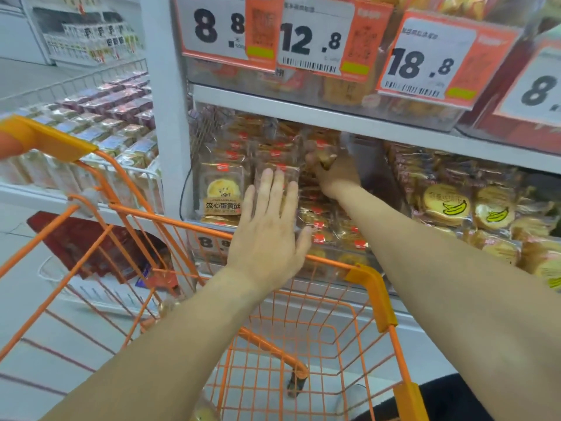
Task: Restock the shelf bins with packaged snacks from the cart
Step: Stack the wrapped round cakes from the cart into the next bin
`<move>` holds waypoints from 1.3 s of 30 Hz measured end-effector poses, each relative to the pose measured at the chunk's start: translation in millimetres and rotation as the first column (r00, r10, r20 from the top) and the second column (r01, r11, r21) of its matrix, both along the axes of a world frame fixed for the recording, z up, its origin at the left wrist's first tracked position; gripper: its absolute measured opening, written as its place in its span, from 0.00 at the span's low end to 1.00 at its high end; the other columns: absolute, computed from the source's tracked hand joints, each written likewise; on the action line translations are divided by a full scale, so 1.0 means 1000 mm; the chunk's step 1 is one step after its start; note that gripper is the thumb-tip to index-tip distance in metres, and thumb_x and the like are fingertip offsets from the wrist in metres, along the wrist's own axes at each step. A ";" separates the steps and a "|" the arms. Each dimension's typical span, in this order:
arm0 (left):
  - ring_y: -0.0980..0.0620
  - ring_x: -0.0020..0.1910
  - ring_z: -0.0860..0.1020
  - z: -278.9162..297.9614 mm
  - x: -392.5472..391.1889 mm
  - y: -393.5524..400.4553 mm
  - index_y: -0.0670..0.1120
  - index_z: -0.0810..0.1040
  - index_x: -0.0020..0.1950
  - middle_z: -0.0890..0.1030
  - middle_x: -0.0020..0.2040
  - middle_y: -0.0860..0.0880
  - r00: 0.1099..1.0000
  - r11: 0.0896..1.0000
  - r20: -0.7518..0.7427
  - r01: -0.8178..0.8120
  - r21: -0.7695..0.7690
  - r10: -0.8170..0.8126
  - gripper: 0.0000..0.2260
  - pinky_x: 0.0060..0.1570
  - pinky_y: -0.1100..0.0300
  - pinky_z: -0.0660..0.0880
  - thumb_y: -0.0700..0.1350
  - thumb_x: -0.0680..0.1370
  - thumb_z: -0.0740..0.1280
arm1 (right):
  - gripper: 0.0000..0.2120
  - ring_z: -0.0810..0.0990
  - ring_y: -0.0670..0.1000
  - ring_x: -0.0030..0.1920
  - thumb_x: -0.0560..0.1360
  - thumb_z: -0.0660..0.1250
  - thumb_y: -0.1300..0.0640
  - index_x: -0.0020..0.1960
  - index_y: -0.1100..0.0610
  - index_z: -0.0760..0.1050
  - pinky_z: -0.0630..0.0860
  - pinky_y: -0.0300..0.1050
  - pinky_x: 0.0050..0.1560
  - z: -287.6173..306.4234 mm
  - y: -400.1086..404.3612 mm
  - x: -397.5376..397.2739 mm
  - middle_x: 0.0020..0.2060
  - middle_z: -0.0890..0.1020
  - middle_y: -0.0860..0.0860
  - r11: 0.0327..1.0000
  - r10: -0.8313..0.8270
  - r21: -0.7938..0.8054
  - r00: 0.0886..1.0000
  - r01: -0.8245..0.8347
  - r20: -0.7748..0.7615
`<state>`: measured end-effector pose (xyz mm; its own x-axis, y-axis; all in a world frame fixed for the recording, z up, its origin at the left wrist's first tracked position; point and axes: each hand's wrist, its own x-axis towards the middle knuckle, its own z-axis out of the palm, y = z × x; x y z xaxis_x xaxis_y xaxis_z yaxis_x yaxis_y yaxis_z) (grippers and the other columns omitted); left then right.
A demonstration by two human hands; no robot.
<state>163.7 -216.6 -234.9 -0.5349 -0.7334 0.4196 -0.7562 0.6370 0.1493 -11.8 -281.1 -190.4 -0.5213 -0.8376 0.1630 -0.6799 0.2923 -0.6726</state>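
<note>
Both forearms are reaching out over the orange wire cart, which is standing right against the shelf. I am seeing my left hand spread flat, fingers straight, pressing against the front of the wrapped snack packs stacked in the clear shelf bin; that grip is lying open and curling round nothing. My right hand is reaching deeper into the same bin, higher up, its fingers curling round one snack pack at the top of the pile. Banana-printed cakes are filling the neighbouring bin to the right. Price tags are hanging from the shelf above. One wrapped snack is lying low in the cart, blurred.
</note>
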 end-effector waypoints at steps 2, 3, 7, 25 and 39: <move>0.44 0.80 0.41 0.000 0.000 -0.001 0.43 0.52 0.81 0.47 0.81 0.41 1.000 1.000 -0.002 0.002 0.001 -0.002 0.33 0.78 0.43 0.46 0.60 0.81 0.47 | 0.35 0.74 0.58 0.69 0.80 0.66 0.45 0.78 0.60 0.56 0.71 0.45 0.63 0.002 -0.003 0.003 0.70 0.74 0.57 0.990 -0.098 -0.092 0.993 0.104 0.065; 0.44 0.80 0.41 0.000 0.000 -0.001 0.43 0.52 0.81 0.47 0.81 0.41 1.000 1.000 -0.009 0.002 -0.002 -0.002 0.33 0.78 0.44 0.46 0.60 0.81 0.47 | 0.36 0.72 0.57 0.71 0.80 0.66 0.45 0.78 0.60 0.54 0.69 0.45 0.66 0.003 -0.006 0.005 0.72 0.72 0.57 0.983 -0.110 -0.134 0.989 0.123 0.095; 0.45 0.81 0.43 -0.001 -0.002 -0.002 0.42 0.54 0.81 0.50 0.81 0.41 0.999 1.000 -0.045 0.008 -0.003 -0.008 0.32 0.78 0.45 0.46 0.58 0.80 0.50 | 0.39 0.63 0.59 0.77 0.81 0.62 0.43 0.81 0.54 0.42 0.61 0.54 0.75 -0.007 -0.016 0.013 0.80 0.57 0.52 0.980 -0.016 -0.187 0.959 0.071 0.284; 0.45 0.62 0.72 0.053 0.026 0.011 0.44 0.76 0.58 0.75 0.59 0.46 0.946 0.993 -0.308 0.072 -0.094 -0.098 0.17 0.60 0.50 0.70 0.42 0.72 0.58 | 0.04 0.76 0.44 0.40 0.77 0.68 0.64 0.46 0.56 0.78 0.70 0.34 0.42 0.024 0.119 0.038 0.41 0.79 0.47 0.805 0.276 -0.512 0.953 -0.300 -0.125; 0.48 0.38 0.72 0.032 0.127 0.039 0.41 0.75 0.60 0.72 0.40 0.48 0.843 0.721 0.535 -0.401 0.565 0.049 0.11 0.33 0.59 0.68 0.34 0.79 0.60 | 0.18 0.79 0.59 0.47 0.77 0.71 0.53 0.61 0.61 0.71 0.81 0.55 0.48 -0.091 0.094 0.189 0.51 0.77 0.59 0.337 0.924 0.746 0.354 -0.575 -0.145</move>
<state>290.9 -177.7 -202.6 -0.3076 -0.8453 -0.4369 -0.9465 0.3190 0.0491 177.1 -186.8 -281.9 0.4172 -0.7935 -0.4430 -0.9049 -0.4081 -0.1212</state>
